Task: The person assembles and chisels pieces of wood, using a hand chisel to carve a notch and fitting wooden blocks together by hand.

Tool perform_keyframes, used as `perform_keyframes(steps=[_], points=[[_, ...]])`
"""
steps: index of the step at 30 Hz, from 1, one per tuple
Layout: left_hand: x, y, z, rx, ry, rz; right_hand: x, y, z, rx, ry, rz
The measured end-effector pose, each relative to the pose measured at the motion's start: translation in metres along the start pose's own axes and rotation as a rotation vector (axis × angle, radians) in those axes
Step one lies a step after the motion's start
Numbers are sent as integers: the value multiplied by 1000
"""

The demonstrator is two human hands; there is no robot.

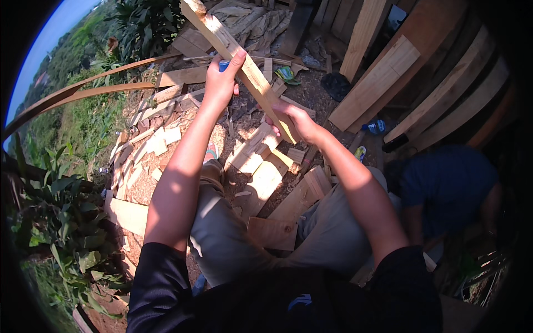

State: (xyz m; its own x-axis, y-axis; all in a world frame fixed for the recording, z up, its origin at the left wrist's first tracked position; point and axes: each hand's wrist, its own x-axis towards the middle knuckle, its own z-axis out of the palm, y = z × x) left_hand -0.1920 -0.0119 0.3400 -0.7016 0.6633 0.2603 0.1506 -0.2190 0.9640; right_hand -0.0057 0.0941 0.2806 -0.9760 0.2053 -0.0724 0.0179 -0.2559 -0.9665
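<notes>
ground [187, 123]: strewn w/ wood offcuts [265, 186]. leaning boards [380, 83]: along ground's r. edge. beam [254, 76]: held above ground, slanting; far end up-l., near end toward lower r. l. hand [221, 83]: clamped approx. mid-beam. r. hand [300, 123]: clamped nr. beam's near end; hands apart. containers, ground's r. side: blk bag-like item [336, 86], nr. boards' lower ends; grn packet [287, 75], l. of bag; blue-labelled bottle [375, 127], beside boards. contents: cannot tell. small blue obj. [223, 65]: at l. hand, type unclear.
</notes>
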Motion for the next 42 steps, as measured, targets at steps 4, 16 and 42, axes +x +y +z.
perform_keyframes(steps=[4,16,42], points=[[-1,0,-2,16,21,-10,-1,-9,6,-32,0,102],[-4,2,-1,42,-30,-7,11,18,2,-522,111,-179],[6,-14,0,145,40,45,-20,-32,-26,-292,418,-69]])
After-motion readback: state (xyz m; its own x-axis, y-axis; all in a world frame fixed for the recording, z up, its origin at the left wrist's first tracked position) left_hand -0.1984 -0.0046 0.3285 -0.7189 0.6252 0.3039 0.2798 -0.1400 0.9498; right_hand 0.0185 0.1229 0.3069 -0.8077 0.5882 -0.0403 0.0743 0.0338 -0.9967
